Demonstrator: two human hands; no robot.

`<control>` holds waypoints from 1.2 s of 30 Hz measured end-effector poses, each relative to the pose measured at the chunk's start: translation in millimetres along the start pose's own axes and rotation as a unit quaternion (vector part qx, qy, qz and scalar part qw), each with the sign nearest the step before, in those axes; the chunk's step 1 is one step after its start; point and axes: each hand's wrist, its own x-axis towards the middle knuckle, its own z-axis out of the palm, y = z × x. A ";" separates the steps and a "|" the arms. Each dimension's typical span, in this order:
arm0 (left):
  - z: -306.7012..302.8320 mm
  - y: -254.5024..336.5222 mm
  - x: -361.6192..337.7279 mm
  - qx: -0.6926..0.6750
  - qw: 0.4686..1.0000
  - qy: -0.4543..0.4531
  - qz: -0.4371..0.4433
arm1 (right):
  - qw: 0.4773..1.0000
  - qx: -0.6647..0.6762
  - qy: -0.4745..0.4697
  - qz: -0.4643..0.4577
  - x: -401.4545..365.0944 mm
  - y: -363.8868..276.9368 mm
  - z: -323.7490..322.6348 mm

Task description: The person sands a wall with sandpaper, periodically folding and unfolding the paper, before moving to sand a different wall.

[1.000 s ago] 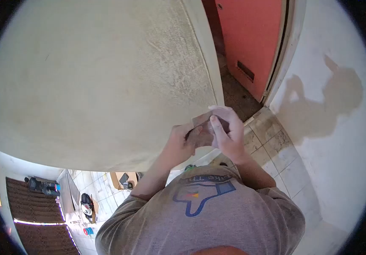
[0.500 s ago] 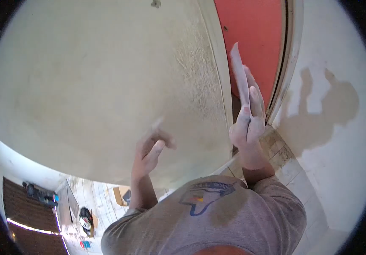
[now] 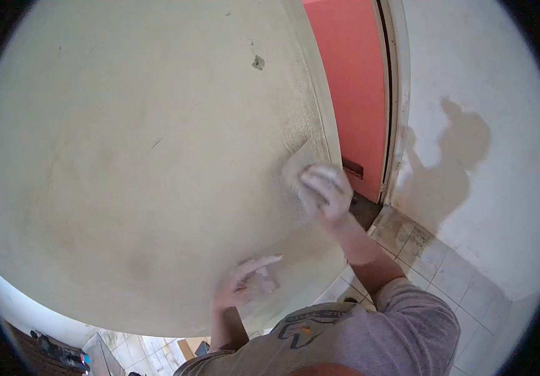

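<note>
The right hand [image 3: 326, 188] presses a sandpaper sheet [image 3: 296, 164] against the cream wall [image 3: 126, 156] near its edge, fingers laid flat over it. The left hand [image 3: 245, 285] rests lower on the wall, fingers spread, holding nothing.

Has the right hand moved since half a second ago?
Yes. The right hand went left, away from the red door, onto the cream wall with its sheet.

Probably a home entrance under renovation: rough plastered wall [image 3: 126, 156], red door [image 3: 351, 81], tiled floor [image 3: 433, 263].
</note>
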 end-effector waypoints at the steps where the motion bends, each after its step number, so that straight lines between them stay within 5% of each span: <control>1: -0.2 0.5 0.5 -0.005 1.000 -0.004 -0.002 | 1.000 -0.007 0.021 0.020 17.6 -1.6 0.1; 3: -1.7 1.7 3.4 -0.013 1.000 -0.012 -0.007 | 0.996 -0.020 0.065 0.062 55.4 -4.8 4.7; 8: 1.1 11.5 11.8 0.038 0.999 -0.021 0.002 | 0.956 0.068 -0.034 0.282 65.0 1.7 21.7; 10: 1.2 12.6 12.9 0.070 0.997 -0.023 0.022 | 0.867 0.205 -0.006 0.454 52.1 -16.2 23.3; 12: -0.4 10.7 12.6 0.106 0.992 -0.022 0.059 | 0.665 0.408 0.060 0.623 35.1 -38.4 25.0; 15: -2.1 1.6 3.7 -0.054 0.997 -0.040 0.049 | 0.635 0.398 0.135 0.648 -5.1 -46.3 15.6; 18: 2.8 0.5 -3.7 -0.076 0.997 -0.005 0.027 | 0.717 0.360 0.207 0.560 -10.0 -27.0 -13.1; 20: 1.7 0.4 -2.5 -0.064 0.998 -0.009 0.026 | 0.814 0.205 0.246 0.485 17.6 -8.4 -24.0; 22: 3.0 -0.2 0.0 -0.044 0.999 -0.012 0.023 | 0.853 0.076 0.278 0.435 57.9 6.7 -17.2; 24: 2.2 -1.2 -1.0 -0.009 1.000 -0.015 0.020 | 0.882 0.169 0.093 0.429 82.7 13.0 -9.3; 30: -0.6 -1.6 1.6 -0.026 0.998 -0.044 0.021 | 0.813 0.373 -0.018 0.446 90.7 21.1 6.2; 36: 1.7 -3.1 2.7 -0.027 0.999 -0.037 0.006 | 0.755 0.329 0.025 0.567 40.5 -18.3 12.6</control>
